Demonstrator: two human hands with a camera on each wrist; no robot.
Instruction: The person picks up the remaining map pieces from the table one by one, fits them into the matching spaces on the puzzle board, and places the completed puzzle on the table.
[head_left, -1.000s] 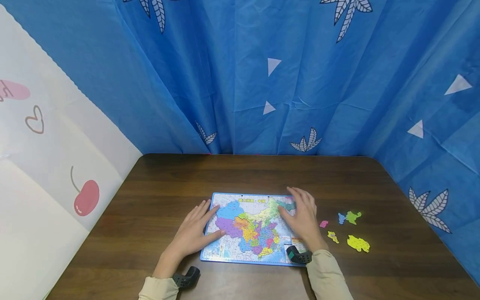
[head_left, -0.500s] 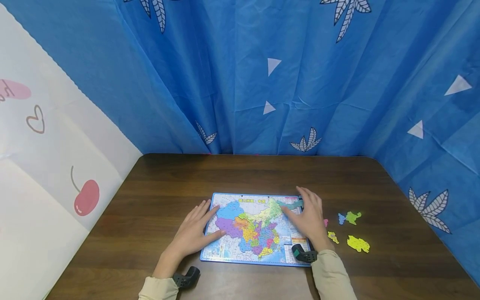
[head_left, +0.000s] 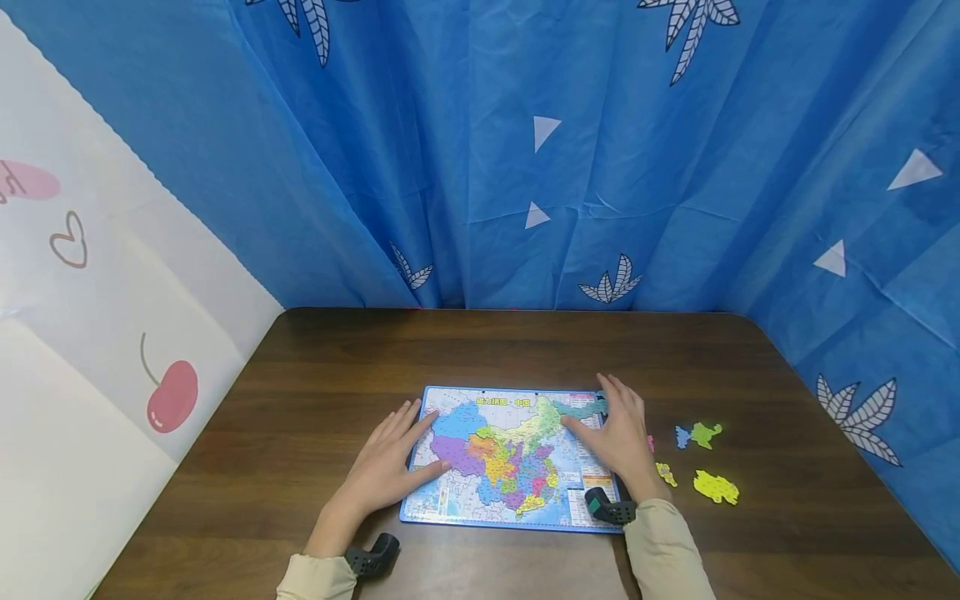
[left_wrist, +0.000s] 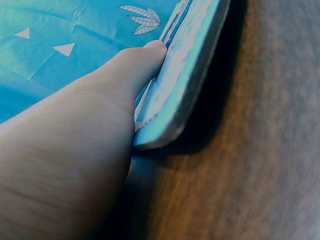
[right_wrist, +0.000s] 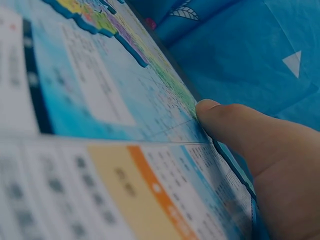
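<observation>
A flat, blue-edged map puzzle board (head_left: 450,508) with coloured regions lies on the table. My left hand (head_left: 378,468) rests with extended fingers over its left edge; the left wrist view shows the thumb (left_wrist: 150,55) close against the board's surface. At the upper right corner, my right hand (head_left: 618,433) holds a long teal puzzle piece (head_left: 581,409) between thumb and fingers. The piece reaches slightly past the board's right edge, and the fingers cover part of it. In the right wrist view, the right thumb (right_wrist: 225,120) lies along a teal edge.
Loose puzzle pieces lie right of the board: a green one (head_left: 705,434) beside a blue one (head_left: 682,437), a large yellow one (head_left: 716,487), a smaller yellow one (head_left: 665,474) and a pink one partly behind my wrist. A blue curtain (head_left: 487,167) hangs behind the table (head_left: 345,350).
My right hand has moved a little to the right over the first half second, and more of the teal piece shows. Since then it has barely moved. My left hand has stayed in place.
</observation>
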